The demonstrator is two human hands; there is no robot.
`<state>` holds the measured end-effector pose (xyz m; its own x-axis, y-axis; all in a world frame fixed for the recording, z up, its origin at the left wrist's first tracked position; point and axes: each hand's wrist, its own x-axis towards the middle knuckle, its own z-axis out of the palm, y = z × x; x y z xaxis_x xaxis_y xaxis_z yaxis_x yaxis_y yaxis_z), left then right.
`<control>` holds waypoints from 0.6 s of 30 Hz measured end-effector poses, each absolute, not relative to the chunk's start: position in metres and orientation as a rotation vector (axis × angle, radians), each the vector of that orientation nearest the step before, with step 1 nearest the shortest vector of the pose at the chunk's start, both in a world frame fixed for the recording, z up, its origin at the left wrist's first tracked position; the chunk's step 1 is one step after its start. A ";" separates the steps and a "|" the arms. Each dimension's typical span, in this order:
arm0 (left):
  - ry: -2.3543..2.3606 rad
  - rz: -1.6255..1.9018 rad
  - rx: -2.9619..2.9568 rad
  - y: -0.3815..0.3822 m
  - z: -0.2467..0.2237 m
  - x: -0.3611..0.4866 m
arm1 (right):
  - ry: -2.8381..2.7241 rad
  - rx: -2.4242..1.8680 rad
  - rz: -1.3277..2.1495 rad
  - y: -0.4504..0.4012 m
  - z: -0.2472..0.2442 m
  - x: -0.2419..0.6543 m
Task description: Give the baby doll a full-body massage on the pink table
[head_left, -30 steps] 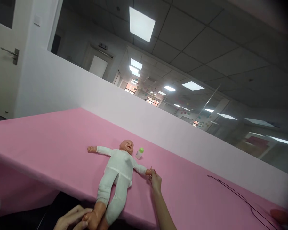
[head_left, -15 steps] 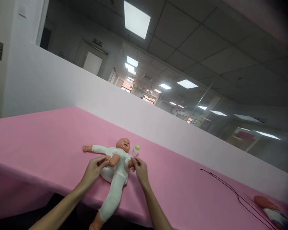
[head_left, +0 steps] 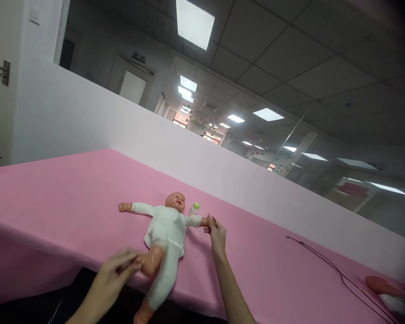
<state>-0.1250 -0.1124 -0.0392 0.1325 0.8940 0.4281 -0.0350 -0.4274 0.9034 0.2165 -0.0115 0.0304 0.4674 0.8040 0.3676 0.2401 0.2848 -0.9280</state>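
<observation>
Pink bench (head_left: 70,198) w/ doll (head_left: 165,229) on its back, head far, legs off near edge — left hand (head_left: 113,274) grips foot, right hand (head_left: 218,234) pinches doll's wrist. Bottle (head_left: 194,208) beside head.

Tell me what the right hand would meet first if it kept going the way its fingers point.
The right hand already pinches the doll's hand; beyond lies the small green-capped bottle, probably next, though depth is unclear.

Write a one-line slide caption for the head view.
Left hand grips a baby doll's foot, right hand holds its hand, on a pink table beside a small bottle.
</observation>
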 end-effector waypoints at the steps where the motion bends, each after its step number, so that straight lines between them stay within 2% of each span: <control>1: 0.872 1.456 1.554 -0.094 -0.027 -0.118 | -1.176 -1.256 0.495 -0.014 0.037 0.202; 5: 0.803 1.560 1.396 -0.021 -0.008 -0.083 | -1.535 -1.292 0.594 -0.028 0.023 0.150; 8: 0.753 1.518 1.374 -0.007 -0.011 -0.075 | -1.493 -1.324 0.552 -0.031 0.007 0.147; 13: 0.819 1.427 1.527 -0.085 -0.029 -0.116 | -1.146 -1.348 0.464 -0.014 0.011 0.218; 18: 0.913 1.318 1.589 -0.159 -0.088 -0.155 | -0.778 -1.487 0.483 -0.006 -0.028 0.267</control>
